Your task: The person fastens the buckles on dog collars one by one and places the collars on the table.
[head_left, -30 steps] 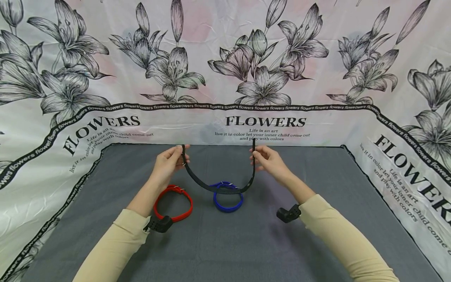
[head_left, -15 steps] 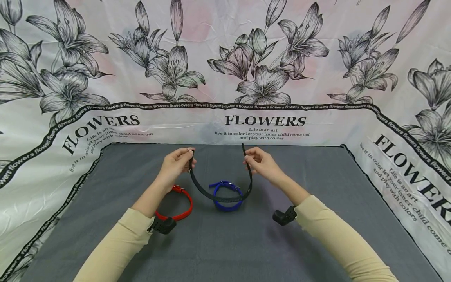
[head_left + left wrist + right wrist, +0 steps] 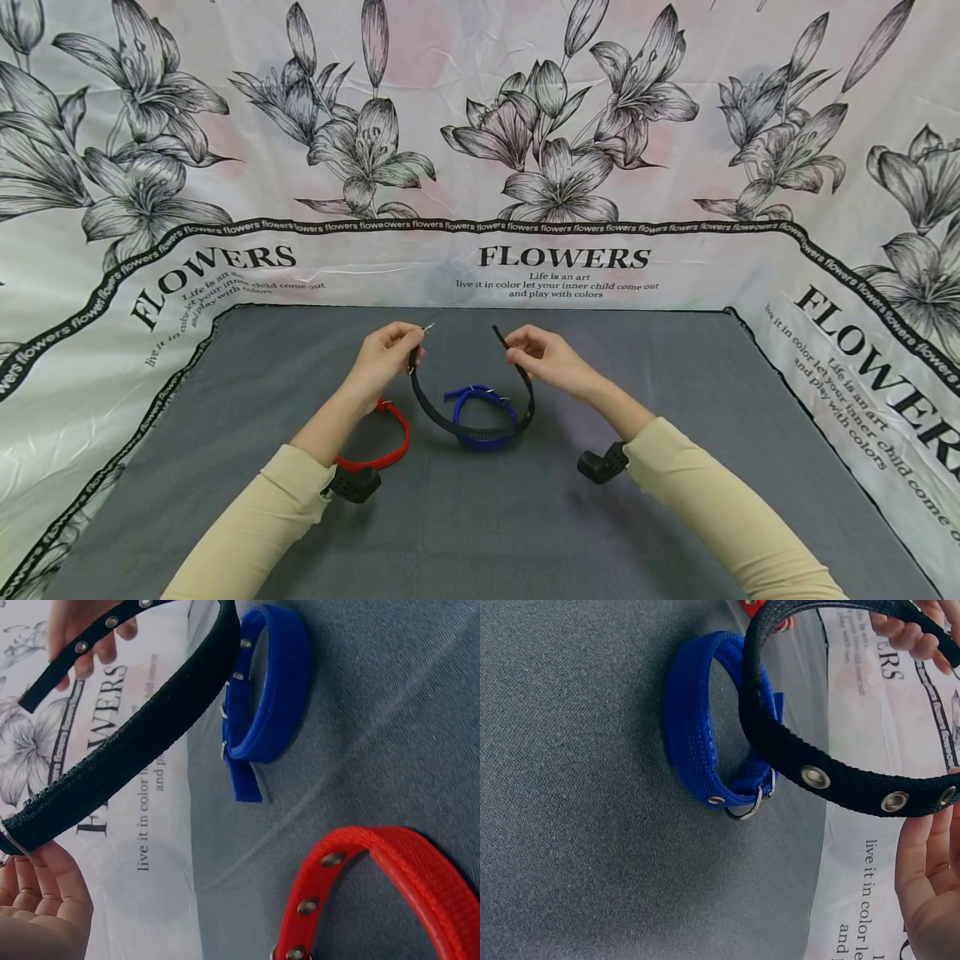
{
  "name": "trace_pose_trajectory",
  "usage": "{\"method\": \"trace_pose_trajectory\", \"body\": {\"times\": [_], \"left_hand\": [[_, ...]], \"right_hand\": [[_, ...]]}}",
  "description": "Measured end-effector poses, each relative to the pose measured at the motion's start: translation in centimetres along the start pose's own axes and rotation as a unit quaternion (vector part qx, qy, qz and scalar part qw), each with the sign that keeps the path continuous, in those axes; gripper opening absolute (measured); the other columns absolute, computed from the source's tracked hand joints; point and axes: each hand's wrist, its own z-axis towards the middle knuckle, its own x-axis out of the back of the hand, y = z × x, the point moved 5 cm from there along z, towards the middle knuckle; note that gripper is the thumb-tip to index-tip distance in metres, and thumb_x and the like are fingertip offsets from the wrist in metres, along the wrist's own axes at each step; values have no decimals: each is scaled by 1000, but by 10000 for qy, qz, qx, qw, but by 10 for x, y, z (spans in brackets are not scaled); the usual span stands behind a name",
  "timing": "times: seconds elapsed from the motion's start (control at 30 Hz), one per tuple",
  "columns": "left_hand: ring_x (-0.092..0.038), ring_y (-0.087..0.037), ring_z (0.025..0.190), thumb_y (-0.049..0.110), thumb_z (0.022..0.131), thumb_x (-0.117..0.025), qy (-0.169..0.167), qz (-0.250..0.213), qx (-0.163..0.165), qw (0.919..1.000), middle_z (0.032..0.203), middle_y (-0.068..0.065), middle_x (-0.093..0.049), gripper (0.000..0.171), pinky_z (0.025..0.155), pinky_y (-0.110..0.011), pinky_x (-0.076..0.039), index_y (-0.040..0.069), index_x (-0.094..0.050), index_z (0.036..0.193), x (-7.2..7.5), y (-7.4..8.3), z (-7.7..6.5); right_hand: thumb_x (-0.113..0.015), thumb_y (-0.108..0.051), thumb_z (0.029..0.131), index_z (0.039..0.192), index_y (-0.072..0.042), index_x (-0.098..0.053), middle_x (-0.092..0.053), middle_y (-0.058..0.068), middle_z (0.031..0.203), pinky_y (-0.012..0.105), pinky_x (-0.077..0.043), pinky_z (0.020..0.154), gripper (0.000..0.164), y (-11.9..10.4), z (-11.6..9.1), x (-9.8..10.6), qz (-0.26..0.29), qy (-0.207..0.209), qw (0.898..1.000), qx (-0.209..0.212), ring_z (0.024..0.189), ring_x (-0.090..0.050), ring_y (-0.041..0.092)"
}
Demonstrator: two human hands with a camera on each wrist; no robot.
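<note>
A black collar with metal eyelets hangs in a U between my two hands, above the table. My left hand pinches its buckle end; a metal buckle sticks out past the fingertips. My right hand pinches the strap near the other end, whose tip points up and left. Behind the loop, a buckled blue collar lies on the cloth, also seen as a blue ring in the right wrist view. Under my left forearm lies a red collar, partly hidden.
A grey cloth covers the table. Behind it and along both sides runs a white cloth printed with flowers and lettering. A black wrist camera sits at my right sleeve, another at my left.
Both hands have come closer together and slightly lower, so the black collar's loop is narrower. Its free tip now leans left, and the buckle shows beyond my left fingertips. The blue and red collars stay put.
</note>
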Motion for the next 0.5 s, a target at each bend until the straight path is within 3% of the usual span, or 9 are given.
{"method": "trace_pose_trajectory", "body": {"times": [0.2, 0.37, 0.5], "left_hand": [[-58, -32, 80, 34, 93, -53, -131, 105, -11, 9999, 87, -6, -59, 30, 65, -28, -46, 10, -59, 111, -8, 0, 2], [-58, -25, 70, 29, 94, -53, -446, 76, 51, 9990, 82, -2, -57, 28, 66, -31, -47, 9, -59, 112, -17, 2, 0], [-55, -23, 66, 23, 95, -52, -623, 105, -59, 9980, 79, -2, -57, 23, 63, -31, -46, 7, -59, 109, -24, 12, -7]], "right_hand": [[-54, -28, 94, 115, -14, -56, -62, 9, 100, 35, -46, 65, 26, -5, -1, -5, -148, -46, 9999, 59, 80, -55, 24], [-56, -27, 93, 114, -14, -57, -62, 7, 100, 36, -46, 71, 25, -8, -2, -12, -179, -221, 9995, 131, 88, -57, 30], [-56, -27, 93, 113, -14, -58, -63, 9, 101, 35, -46, 72, 24, -11, -3, -17, -326, -313, 9987, 242, 87, -58, 28]]}}
